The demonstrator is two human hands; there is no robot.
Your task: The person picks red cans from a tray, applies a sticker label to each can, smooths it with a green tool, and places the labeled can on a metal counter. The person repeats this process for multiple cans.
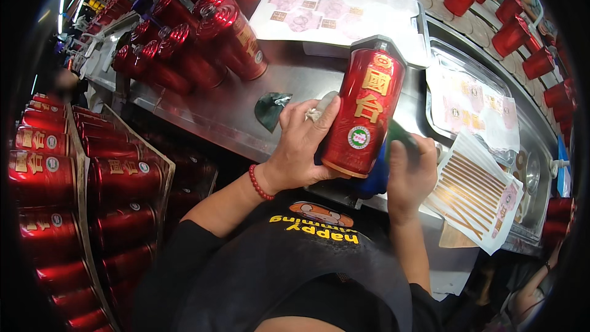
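A shiny red bottle (347,129) with gold lettering, a round green-and-white label and a grey-edged top stands tilted in front of me. My left hand (298,147), with a red bead bracelet at its wrist, is wrapped round the bottle's lower left side. A whitish crumpled bit (314,114) shows at its fingers. Close to the bottle's right side is my right hand (410,178), partly blurred, its fingers closed on a dark green flat piece (401,133). Another dark green piece (270,110) lies on the metal table (215,117), left of my left hand.
Several red bottles (239,43) stand at the table's far left. Sticker sheets (381,12) lie on a white tray; more lie on a metal tray (433,107). A sheet of gold strips (473,190) is at right. Racked bottles (123,175) fill the left; a conveyor (479,31) carries others.
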